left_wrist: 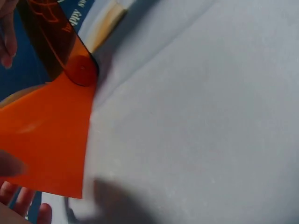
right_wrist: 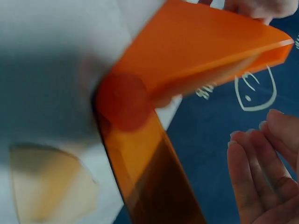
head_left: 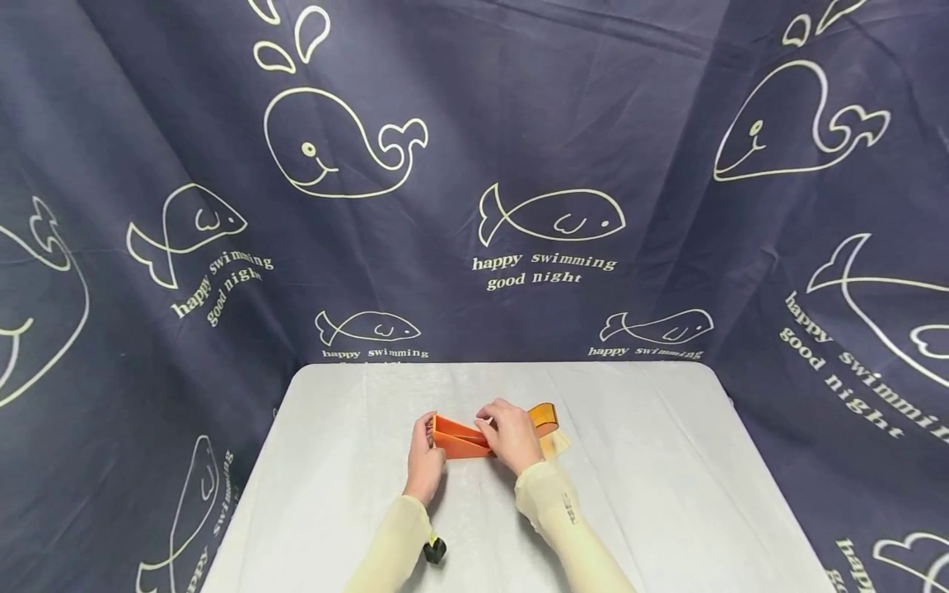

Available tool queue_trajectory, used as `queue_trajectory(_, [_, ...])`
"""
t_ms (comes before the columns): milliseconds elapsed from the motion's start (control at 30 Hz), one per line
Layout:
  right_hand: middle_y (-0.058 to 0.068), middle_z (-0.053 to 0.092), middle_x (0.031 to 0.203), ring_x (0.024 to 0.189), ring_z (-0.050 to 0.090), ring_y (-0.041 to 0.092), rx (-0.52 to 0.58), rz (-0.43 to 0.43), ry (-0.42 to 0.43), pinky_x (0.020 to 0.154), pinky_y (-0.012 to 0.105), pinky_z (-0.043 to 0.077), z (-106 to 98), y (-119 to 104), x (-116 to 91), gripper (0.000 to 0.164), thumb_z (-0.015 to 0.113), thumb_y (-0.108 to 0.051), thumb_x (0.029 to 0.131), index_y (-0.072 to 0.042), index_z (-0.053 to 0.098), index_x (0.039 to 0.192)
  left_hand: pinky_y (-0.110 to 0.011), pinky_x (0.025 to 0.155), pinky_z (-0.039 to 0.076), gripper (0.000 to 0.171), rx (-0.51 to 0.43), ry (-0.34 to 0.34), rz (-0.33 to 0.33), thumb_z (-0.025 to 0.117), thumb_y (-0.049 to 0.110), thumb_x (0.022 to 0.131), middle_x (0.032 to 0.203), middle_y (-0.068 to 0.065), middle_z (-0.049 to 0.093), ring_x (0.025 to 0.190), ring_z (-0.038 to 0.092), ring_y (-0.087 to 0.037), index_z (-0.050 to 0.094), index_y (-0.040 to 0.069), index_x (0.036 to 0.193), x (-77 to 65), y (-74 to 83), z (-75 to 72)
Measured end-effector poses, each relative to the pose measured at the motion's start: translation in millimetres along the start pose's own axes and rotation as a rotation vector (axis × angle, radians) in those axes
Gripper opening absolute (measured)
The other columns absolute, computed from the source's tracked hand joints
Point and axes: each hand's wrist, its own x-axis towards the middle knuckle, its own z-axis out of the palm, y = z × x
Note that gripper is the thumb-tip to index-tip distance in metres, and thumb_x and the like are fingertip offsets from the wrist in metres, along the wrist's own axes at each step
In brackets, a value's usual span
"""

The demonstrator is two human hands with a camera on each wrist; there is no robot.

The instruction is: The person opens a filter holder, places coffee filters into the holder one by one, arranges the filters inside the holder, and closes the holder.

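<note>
Orange case (head_left: 458, 449) in left grip (head_left: 425, 463), amber lid (head_left: 544, 417) open

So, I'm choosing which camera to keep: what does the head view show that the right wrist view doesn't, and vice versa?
Head view, not right wrist: cream sleeves and a small black object beside the left one.
Right wrist view, not head: the round joint between orange case and amber flap.
Both: those two parts, left hand, right hand, white table and patterned navy curtain.

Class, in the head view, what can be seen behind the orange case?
Behind the orange case, white table shows, then blue printed cloth; whatever the case itself covers cannot be seen.
</note>
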Motion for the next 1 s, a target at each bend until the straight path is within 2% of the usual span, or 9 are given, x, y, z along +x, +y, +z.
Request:
queue_trajectory(100, [-0.005,0.07,0.084,0.069,0.066,0.008,0.001,-0.006,0.045,0.065,0.025,0.053,-10.5,-0.4,3.6,0.005,0.082,-0.016,0.087,-0.017,0.079,0.091,-0.054,0.113,0.039,0.084,-0.084,0.015,0.036,0.048,-0.013,0.072,0.149,-0.013,0.05,0.137,0.048,-0.033,0.042,0.011,0.152,-3.7,10.8,-7.3])
queue_trajectory(167, [-0.004,0.071,0.085,0.07,0.066,0.01,0.013,-0.014,0.083,0.065,0.027,0.054,-19.4,0.4,6.8,0.005,0.082,-0.016,0.087,-0.015,0.08,0.092,-0.055,0.116,0.034,0.085,-0.03,0.039,0.124,0.054,-0.007,0.074,0.154,-0.009,0.047,0.142,0.043,-0.032,0.04,0.016,0.155,-4.9,19.0,-11.5])
queue_trajectory(267, [-0.003,0.073,0.086,0.071,0.069,0.012,0.033,-0.022,0.149,0.066,0.031,0.056,-34.0,5.5,11.1,0.005,0.081,-0.014,0.087,-0.014,0.08,0.092,-0.055,0.119,0.027,0.085,0.157,0.069,0.343,0.063,0.007,0.078,0.159,-0.007,0.044,0.146,0.038,-0.031,0.037,0.018,0.159,-5.2,29.5,-14.9])
queue_trajectory(367, [-0.002,0.074,0.086,0.073,0.071,0.013,0.052,-0.008,0.207,0.068,0.034,0.057,-49.7,15.6,13.2,0.005,0.081,-0.011,0.087,-0.013,0.08,0.091,-0.052,0.12,0.024,0.083,0.34,0.095,0.585,0.067,0.018,0.082,0.16,-0.011,0.043,0.146,0.038,-0.033,0.038,0.014,0.16,-5.5,39.0,-11.8])
queue_trajectory(500, [0.001,0.075,0.088,0.074,0.071,0.016,0.071,0.036,0.254,0.07,0.036,0.059,-67.9,33.8,12.4,0.004,0.079,-0.01,0.089,-0.011,0.08,0.093,-0.042,0.122,0.023,0.078,0.46,0.075,0.785,0.07,0.018,0.084,0.157,-0.012,0.047,0.144,0.041,-0.031,0.042,0.013,0.157,-11.1,48.1,1.9])
queue_trajectory(600, [0.003,0.076,0.091,0.075,0.072,0.018,0.091,0.089,0.273,0.071,0.037,0.059,-78.6,47.6,9.4,0.006,0.076,-0.012,0.092,-0.01,0.08,0.096,-0.041,0.12,0.029,0.074,0.518,0.01,0.873,0.072,0.016,0.084,0.154,-0.007,0.051,0.142,0.045,-0.026,0.047,0.015,0.154,-19.6,50.6,14.7])
queue_trajectory(733, [0.005,0.077,0.094,0.077,0.073,0.021,0.115,0.177,0.303,0.071,0.034,0.06,-88.3,65.9,2.9,0.009,0.075,-0.015,0.094,-0.009,0.08,0.099,-0.044,0.113,0.04,0.065,0.581,-0.12,0.953,0.072,0.015,0.087,0.151,0.0,0.055,0.137,0.051,-0.023,0.053,0.017,0.149,-34.4,49.2,31.5])
queue_trajectory(867, [0.008,0.078,0.097,0.079,0.073,0.024,0.134,0.237,0.33,0.073,0.03,0.058,-92.2,84.2,-3.9,0.012,0.074,-0.015,0.095,-0.008,0.08,0.102,-0.045,0.112,0.044,0.061,0.621,-0.262,0.968,0.071,0.016,0.091,0.15,0.002,0.056,0.136,0.052,-0.02,0.054,0.018,0.149,-49.0,44.2,44.9])
queue_trajectory(1000, [0.01,0.077,0.095,0.08,0.073,0.026,0.129,0.268,0.3,0.074,0.036,0.058,-88.7,99.6,-11.6,0.012,0.073,-0.011,0.095,-0.005,0.079,0.104,-0.046,0.114,0.044,0.054,0.643,-0.38,0.949,0.068,0.017,0.096,0.149,0.001,0.058,0.137,0.054,-0.019,0.056,0.016,0.148,-58.6,41.0,53.3])
